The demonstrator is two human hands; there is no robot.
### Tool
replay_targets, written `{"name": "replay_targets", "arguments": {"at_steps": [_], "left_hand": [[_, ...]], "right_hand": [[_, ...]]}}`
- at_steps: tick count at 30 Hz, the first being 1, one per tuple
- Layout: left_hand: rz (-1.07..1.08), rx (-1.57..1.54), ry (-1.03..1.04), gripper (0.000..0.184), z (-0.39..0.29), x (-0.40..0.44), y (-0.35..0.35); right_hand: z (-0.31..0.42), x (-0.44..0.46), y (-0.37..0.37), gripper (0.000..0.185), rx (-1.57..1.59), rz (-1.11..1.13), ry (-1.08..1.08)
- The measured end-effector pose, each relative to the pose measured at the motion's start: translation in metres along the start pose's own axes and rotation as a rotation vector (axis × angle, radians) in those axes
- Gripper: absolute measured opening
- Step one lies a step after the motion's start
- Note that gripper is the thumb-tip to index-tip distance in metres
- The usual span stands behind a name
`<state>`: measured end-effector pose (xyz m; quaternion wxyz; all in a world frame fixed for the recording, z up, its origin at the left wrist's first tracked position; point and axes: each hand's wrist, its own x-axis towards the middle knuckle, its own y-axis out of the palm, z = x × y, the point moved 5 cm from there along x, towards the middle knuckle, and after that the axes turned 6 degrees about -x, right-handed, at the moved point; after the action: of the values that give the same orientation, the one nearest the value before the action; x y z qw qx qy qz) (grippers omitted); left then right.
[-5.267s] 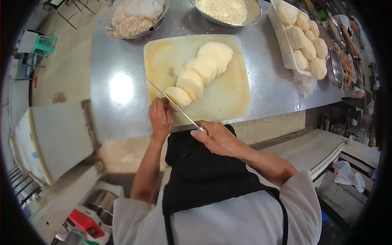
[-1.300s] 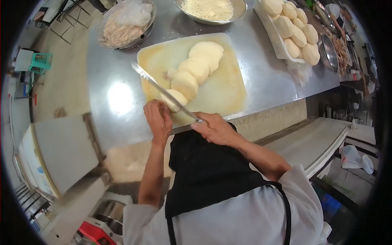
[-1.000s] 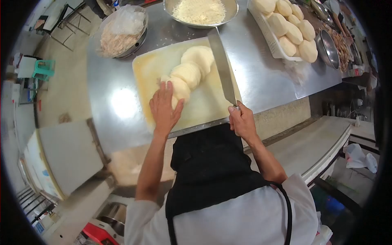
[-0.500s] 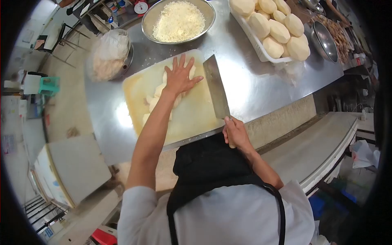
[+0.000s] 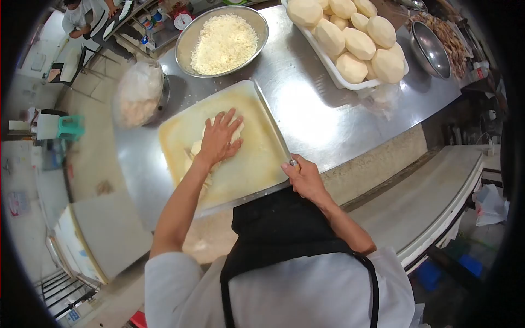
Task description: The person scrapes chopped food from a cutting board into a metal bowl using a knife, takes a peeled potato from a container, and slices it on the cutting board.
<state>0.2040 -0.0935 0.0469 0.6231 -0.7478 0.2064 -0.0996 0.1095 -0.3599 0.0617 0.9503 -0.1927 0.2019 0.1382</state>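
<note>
My left hand (image 5: pixel 220 138) lies flat with fingers apart on pale potato slices (image 5: pixel 198 147), pressing them to the cutting board (image 5: pixel 257 153). The hand hides part of the slices. My right hand (image 5: pixel 305 176) is closed round the handle of a cleaver (image 5: pixel 280 139). Its blade shows nearly edge-on, as a thin strip along the board's right side, away from the slices. I cannot tell whether the blade touches the board.
A steel bowl (image 5: pixel 183 54) of shredded potato stands behind the board. Peeled potatoes (image 5: pixel 361 44) fill a white basket (image 5: pixel 342 82) at the back right. A plastic-covered pot (image 5: pixel 139 93) stands left. Another person (image 5: pixel 87 16) is at the far upper left.
My left hand has moved toward me and left on the board, and the slices are more bunched under it. The cleaver has turned from showing its broad face to nearly edge-on.
</note>
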Motion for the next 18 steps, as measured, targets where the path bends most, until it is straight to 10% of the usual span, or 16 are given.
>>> {"name": "replay_targets", "arguments": {"at_steps": [2,7,18], "left_hand": [[-0.091,-0.131,0.051,0.072,0.001,-0.004,-0.005],[-0.495,-0.768,-0.1,0.057,0.085,-0.039,-0.026],[-0.367,-0.472,-0.222,0.052,0.064,-0.117,0.002]], "right_hand": [[0.002,0.008,0.005,0.051,-0.265,-0.194,-0.287],[0.021,0.018,0.014,0.054,-0.481,-0.138,-0.22],[0.043,-0.005,0.056,0.056,-0.672,-0.121,-0.253]]}}
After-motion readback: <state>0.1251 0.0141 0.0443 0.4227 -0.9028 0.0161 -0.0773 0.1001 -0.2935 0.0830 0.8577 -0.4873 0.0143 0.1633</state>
